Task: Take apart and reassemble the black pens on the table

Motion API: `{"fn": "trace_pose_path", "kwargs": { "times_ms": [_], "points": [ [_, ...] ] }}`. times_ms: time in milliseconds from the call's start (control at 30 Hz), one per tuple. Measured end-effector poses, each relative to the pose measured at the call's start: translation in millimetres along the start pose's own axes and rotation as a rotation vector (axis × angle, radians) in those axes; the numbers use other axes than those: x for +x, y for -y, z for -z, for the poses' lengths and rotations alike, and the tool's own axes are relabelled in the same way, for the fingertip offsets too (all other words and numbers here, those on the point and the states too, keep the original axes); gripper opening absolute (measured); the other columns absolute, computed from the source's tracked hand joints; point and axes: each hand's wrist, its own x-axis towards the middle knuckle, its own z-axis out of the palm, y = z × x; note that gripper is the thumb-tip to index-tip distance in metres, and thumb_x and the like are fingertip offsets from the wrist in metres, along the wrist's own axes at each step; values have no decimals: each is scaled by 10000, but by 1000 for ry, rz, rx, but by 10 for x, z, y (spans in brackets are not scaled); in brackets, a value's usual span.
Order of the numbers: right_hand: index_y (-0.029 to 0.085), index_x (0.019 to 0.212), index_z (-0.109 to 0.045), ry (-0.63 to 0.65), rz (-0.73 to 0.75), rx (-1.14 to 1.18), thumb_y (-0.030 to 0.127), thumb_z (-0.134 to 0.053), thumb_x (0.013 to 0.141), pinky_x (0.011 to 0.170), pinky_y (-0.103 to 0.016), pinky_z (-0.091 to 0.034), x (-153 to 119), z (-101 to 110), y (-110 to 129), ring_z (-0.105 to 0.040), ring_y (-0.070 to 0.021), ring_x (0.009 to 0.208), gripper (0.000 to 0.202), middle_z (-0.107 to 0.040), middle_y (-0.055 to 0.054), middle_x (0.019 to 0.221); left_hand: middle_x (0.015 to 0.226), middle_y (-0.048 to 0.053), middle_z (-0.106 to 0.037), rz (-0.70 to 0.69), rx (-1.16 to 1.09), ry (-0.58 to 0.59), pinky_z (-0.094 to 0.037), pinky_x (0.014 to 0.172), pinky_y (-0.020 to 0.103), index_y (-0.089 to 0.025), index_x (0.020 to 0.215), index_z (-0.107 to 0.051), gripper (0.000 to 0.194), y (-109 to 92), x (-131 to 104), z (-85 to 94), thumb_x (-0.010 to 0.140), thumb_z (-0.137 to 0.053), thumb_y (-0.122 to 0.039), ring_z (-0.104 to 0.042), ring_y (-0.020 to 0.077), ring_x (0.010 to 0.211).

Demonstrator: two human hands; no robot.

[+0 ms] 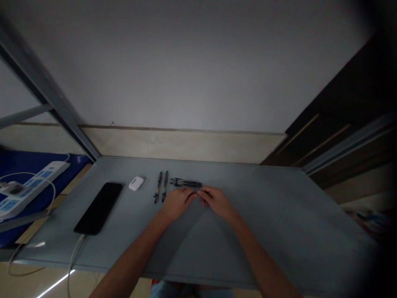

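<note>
My left hand (pixel 177 203) and my right hand (pixel 217 202) meet over the grey table, fingertips almost touching. Both are closed in a pinch on something small and dark between them, too small to make out. Just beyond the fingers, dark pens (pixel 186 182) lie crosswise close together; how many cannot be told. To the left of my left hand, one pen (pixel 158 187) and another pen (pixel 165 186) lie side by side, pointing away from me.
A white earbud case (pixel 136 183) and a black phone (pixel 99 208) with a white cable (pixel 75 252) lie on the left of the table (pixel 279 215). A power strip (pixel 31 186) sits on a blue surface beyond the metal post (pixel 70 122). The wall (pixel 186 82) rises behind.
</note>
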Motion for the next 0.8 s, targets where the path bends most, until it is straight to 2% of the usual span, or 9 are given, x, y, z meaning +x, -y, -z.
{"fn": "trace_pose_path", "kwargs": {
  "times_ms": [67, 167, 367, 433, 533, 633, 800],
  "points": [
    [186, 867, -652, -24, 7, 66, 372, -519, 888, 594, -245, -446, 4, 0, -8, -593, -147, 625, 230, -634, 5, 673, 900, 41, -693, -6, -42, -11, -477, 723, 292, -216, 980, -658, 326, 13, 8, -23, 966, -395, -408, -651, 178, 837],
    [195, 982, -638, -41, 23, 142, 341, -551, 867, 697, -272, -477, 6, -6, -12, -628, -164, 776, 205, -671, -24, 846, 922, 43, -695, -9, -103, -40, -479, 737, 296, -210, 1012, -652, 312, 40, 22, -40, 965, -404, -394, -650, 180, 848],
    [204, 947, -638, -77, 72, 148, 307, -590, 837, 808, -308, -471, -3, 48, 9, -626, -181, 880, 157, -667, -42, 940, 846, 38, -693, 14, -131, -31, -460, 705, 288, -195, 902, -658, 322, 67, 33, -18, 965, -399, -377, -644, 185, 797],
    [209, 970, -633, -74, 66, 146, 342, -593, 839, 776, -302, -473, -9, 53, 19, -623, -180, 845, 191, -665, -43, 923, 858, 38, -690, 3, -131, -28, -456, 717, 284, -198, 898, -654, 317, 65, 29, -19, 965, -399, -374, -642, 182, 809],
    [211, 1038, -598, -56, 9, 206, 396, -539, 870, 624, -272, -462, -16, 30, 29, -598, -158, 673, 257, -636, -14, 751, 885, 44, -683, -15, -123, -28, -451, 727, 284, -199, 916, -645, 303, 50, 19, -37, 964, -403, -375, -639, 184, 830],
    [205, 1004, -600, -59, -26, 246, 409, -528, 871, 545, -248, -413, -16, 20, 43, -549, -142, 587, 254, -574, 16, 643, 872, 48, -675, -9, -99, -33, -443, 704, 284, -197, 920, -631, 308, 24, 9, -47, 966, -390, -382, -636, 187, 811],
    [198, 930, -638, -248, -54, 221, 375, -568, 832, 512, -236, -343, 0, 112, 45, -484, -117, 563, 214, -565, 9, 689, 784, 57, -665, 60, -29, -46, -412, 636, 288, -184, 845, -615, 376, 2, -2, -17, 969, -351, -422, -626, 196, 726]
  ]
}}
